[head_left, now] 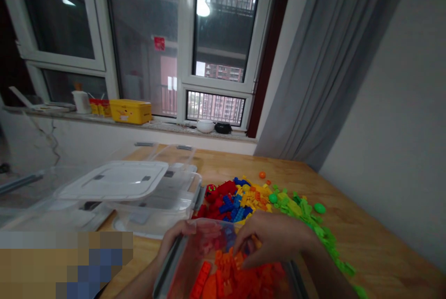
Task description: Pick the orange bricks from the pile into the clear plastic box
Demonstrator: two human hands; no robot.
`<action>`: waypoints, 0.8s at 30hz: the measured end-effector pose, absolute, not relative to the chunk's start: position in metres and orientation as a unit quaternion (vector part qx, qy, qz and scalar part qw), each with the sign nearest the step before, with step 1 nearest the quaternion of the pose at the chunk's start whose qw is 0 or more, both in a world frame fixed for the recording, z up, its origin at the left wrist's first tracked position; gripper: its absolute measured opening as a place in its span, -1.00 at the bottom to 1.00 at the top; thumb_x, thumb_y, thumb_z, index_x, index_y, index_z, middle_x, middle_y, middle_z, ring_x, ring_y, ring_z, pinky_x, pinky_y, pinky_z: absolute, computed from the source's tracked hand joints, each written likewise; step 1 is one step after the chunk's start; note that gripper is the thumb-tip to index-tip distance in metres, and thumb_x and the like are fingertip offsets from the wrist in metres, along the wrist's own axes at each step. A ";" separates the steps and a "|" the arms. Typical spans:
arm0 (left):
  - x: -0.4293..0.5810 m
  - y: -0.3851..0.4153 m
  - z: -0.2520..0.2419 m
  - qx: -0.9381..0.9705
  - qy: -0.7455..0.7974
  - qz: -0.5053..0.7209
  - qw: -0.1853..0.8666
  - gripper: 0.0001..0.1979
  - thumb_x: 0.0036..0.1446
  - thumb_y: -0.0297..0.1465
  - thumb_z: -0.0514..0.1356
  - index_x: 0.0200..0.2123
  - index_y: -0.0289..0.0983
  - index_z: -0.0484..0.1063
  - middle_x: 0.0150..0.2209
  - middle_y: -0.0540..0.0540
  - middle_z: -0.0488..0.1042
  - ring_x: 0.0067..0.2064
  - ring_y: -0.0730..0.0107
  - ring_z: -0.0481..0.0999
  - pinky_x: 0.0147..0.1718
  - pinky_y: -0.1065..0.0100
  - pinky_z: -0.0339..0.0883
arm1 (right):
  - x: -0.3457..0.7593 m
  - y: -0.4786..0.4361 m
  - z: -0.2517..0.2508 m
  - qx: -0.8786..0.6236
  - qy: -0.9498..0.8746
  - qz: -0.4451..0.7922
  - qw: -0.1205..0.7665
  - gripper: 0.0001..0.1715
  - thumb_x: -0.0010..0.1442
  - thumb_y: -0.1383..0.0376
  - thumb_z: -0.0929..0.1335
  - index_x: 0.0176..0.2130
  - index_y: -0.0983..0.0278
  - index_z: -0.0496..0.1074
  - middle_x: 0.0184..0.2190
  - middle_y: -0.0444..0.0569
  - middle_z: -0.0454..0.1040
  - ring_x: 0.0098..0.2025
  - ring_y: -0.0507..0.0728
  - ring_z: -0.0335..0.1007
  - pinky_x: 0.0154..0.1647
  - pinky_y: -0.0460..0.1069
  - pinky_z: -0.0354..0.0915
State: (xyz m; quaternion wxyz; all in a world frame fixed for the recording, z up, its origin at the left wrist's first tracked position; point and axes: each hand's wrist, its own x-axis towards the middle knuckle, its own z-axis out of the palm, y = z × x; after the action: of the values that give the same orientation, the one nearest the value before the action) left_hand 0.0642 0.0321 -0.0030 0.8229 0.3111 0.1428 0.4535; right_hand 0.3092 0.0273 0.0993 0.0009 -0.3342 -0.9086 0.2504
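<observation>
A clear plastic storage box (174, 262) with grey side clips sits in front of me and holds several orange and red-orange building blocks (226, 280). My left hand (177, 234) is closed on the box's rim at its far left corner. Inside the box's opening is my right hand (268, 238), palm down, its fingertips pinched around an orange building block (239, 260). Just beyond the box lie loose toy blocks grouped by colour: red (225, 189), blue (232, 206), yellow (258, 196) and green (299, 208).
More clear boxes and a lid (118, 180) are stacked at the left of the wooden table (376, 243). An orange ball (262, 175) rests behind the blocks. A yellow box (130, 111) and bowls (205, 125) stand on the windowsill. A grey curtain (313, 57) hangs at right.
</observation>
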 end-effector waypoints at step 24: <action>0.060 0.038 -0.009 0.324 0.159 0.427 0.829 -0.64 -0.02 -0.40 0.10 -0.28 -0.36 0.66 -0.30 -0.25 0.71 -0.09 -0.07 0.60 -0.09 0.12 0.38 | 0.323 0.023 0.116 -0.363 -0.875 0.301 0.110 -0.64 0.14 0.05 0.41 -0.12 0.17 0.50 -0.27 -0.13 0.60 -0.27 0.06 0.50 -0.27 -0.10 0.32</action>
State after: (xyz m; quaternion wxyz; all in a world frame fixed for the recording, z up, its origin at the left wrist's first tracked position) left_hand 0.0597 0.0379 -0.0091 0.8293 0.3242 0.1588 0.4266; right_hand 0.3234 0.0230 0.1163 0.1100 -0.3630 -0.8751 0.3007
